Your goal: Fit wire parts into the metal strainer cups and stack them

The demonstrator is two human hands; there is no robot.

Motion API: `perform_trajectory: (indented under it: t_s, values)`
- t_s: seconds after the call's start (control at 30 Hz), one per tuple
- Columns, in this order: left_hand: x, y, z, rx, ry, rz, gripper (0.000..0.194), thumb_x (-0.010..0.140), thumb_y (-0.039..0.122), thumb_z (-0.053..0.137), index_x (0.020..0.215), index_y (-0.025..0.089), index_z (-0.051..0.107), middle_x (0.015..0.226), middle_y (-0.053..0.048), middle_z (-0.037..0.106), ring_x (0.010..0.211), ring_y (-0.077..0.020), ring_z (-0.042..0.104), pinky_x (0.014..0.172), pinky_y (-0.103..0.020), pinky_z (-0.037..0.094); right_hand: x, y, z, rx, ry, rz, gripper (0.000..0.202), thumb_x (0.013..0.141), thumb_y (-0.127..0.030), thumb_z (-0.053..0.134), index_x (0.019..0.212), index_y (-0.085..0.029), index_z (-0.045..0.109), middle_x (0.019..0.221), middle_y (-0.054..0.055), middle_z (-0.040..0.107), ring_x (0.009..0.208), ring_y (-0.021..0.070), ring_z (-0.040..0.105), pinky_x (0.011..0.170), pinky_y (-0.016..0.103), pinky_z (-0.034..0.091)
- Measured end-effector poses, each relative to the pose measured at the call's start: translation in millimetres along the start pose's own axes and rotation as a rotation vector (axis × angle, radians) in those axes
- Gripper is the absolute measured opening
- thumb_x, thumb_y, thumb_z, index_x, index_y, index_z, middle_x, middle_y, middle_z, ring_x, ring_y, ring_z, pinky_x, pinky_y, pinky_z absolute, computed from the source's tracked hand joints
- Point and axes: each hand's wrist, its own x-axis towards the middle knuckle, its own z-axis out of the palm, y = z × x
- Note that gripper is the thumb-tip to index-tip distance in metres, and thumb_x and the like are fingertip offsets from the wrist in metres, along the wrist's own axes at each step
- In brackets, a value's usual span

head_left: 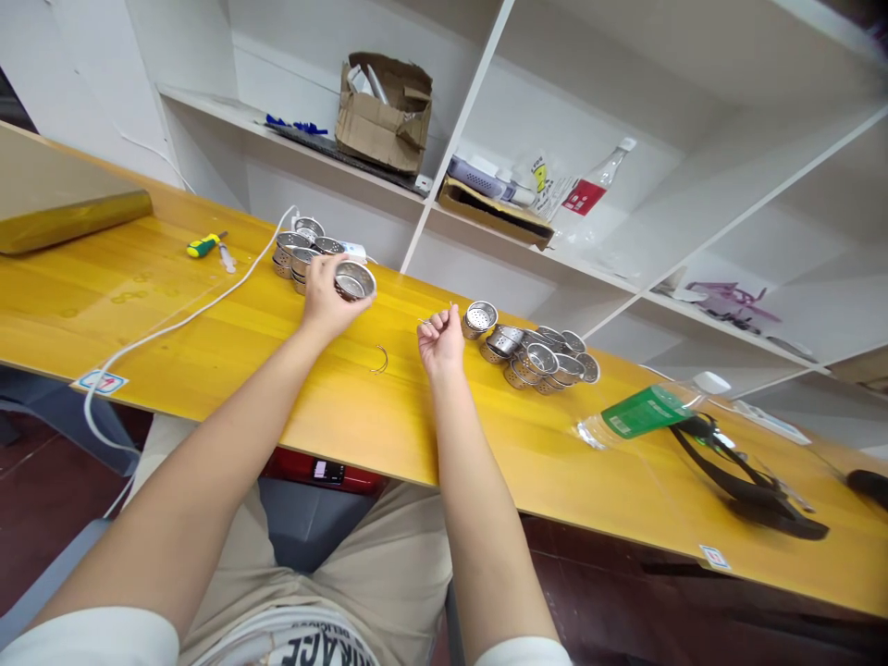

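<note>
My left hand [329, 298] grips a small round metal strainer cup [354, 280] by its sides, its open mouth tilted up toward me. My right hand [442, 340] is closed in a pinch above the table; a thin wire [420, 321] pokes out at the fingers, mostly hidden by them. On the table between my hands lies a curved wire piece [380, 361]. Behind my left hand stands a group of perforated metal cups [292, 248], some stacked. Just right of my right hand is another cup [480, 318], beside a cluster of several more [541, 359], some tipped over.
A white cable [187, 319] crosses the yellow table [333, 407] at left, near a screwdriver [203, 245]. To the right lie a green-labelled bottle [645, 412] and a black strap-like item [749, 490]. White shelves behind hold a torn cardboard box [381, 129] and an upright bottle [597, 180].
</note>
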Motion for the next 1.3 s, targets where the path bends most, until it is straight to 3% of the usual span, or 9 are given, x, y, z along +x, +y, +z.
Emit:
perform_trajectory:
  t_s: [0.13, 0.23, 0.33, 0.47, 0.97, 1.2, 1.3]
  values:
    - [10.7, -22.8, -0.4, 0.035, 0.047, -0.136, 0.061, 0.089, 0.042, 0.072, 0.141, 0.02, 0.048, 0.136, -0.015, 0.055, 0.132, -0.0316, 0.055, 0.116, -0.047, 0.045, 0.7, 17.0, 0.7, -0.129, 0.044, 0.055, 0.034, 0.108, -0.044, 0.044, 0.081, -0.023, 0.047, 0.053, -0.012, 0.035, 0.04, 0.0068, 0.025, 0.042, 0.018, 0.03]
    - [10.4, -27.8, 0.7, 0.046, -0.045, -0.204, 0.056, 0.086, 0.039, 0.071, 0.135, 0.018, 0.052, 0.132, -0.015, 0.057, 0.127, -0.0322, 0.058, 0.115, -0.046, 0.046, -0.5, 27.4, 2.8, -0.267, 0.057, 0.095, 0.03, 0.107, -0.042, 0.045, 0.085, -0.023, 0.05, 0.052, -0.012, 0.042, 0.038, 0.0064, 0.028, 0.042, 0.018, 0.03]
    - [6.0, -24.2, -0.6, 0.096, -0.184, -0.25, 0.063, 0.08, 0.04, 0.072, 0.137, 0.02, 0.052, 0.136, -0.015, 0.055, 0.129, -0.036, 0.057, 0.115, -0.048, 0.045, -1.8, 30.8, 3.2, -0.357, 0.067, 0.117, 0.029, 0.107, -0.038, 0.044, 0.084, -0.022, 0.05, 0.051, -0.011, 0.044, 0.037, 0.0064, 0.031, 0.041, 0.019, 0.03]
    - [2.0, -21.9, -1.9, 0.123, -0.264, -0.185, 0.068, 0.078, 0.04, 0.071, 0.141, 0.021, 0.054, 0.138, -0.016, 0.054, 0.135, -0.0382, 0.053, 0.119, -0.048, 0.041, -2.3, 31.3, 2.4, -0.417, 0.089, 0.125, 0.029, 0.107, -0.031, 0.041, 0.082, -0.021, 0.051, 0.05, -0.01, 0.045, 0.036, 0.0064, 0.032, 0.04, 0.019, 0.031]
    - [4.7, -36.5, 3.9, 0.01, -0.298, -0.088, 0.072, 0.076, 0.036, 0.074, 0.143, 0.015, 0.057, 0.141, -0.016, 0.056, 0.135, -0.0349, 0.057, 0.122, -0.044, 0.04, 1.5, 37.4, -0.1, -0.504, 0.08, 0.124, 0.031, 0.106, -0.035, 0.045, 0.079, -0.022, 0.051, 0.052, -0.009, 0.046, 0.036, 0.0073, 0.035, 0.039, 0.02, 0.031]
    - [7.6, -35.7, -1.9, -0.093, -0.232, -0.085, 0.079, 0.077, 0.05, 0.076, 0.146, 0.019, 0.053, 0.148, -0.014, 0.056, 0.14, -0.0323, 0.053, 0.123, -0.043, 0.038, 0.2, 34.7, 1.4, -0.511, 0.09, 0.126, 0.032, 0.107, -0.033, 0.044, 0.078, -0.021, 0.052, 0.052, -0.009, 0.045, 0.037, 0.0072, 0.035, 0.039, 0.02, 0.031]
    - [8.0, -38.2, -0.4, -0.09, -0.272, -0.082, 0.077, 0.077, 0.053, 0.076, 0.143, 0.017, 0.056, 0.147, -0.014, 0.057, 0.139, -0.0326, 0.054, 0.123, -0.043, 0.038, -0.2, 34.0, 1.9, -0.516, 0.091, 0.131, 0.033, 0.108, -0.03, 0.041, 0.078, -0.021, 0.051, 0.052, -0.009, 0.045, 0.037, 0.0073, 0.035, 0.039, 0.02, 0.031]
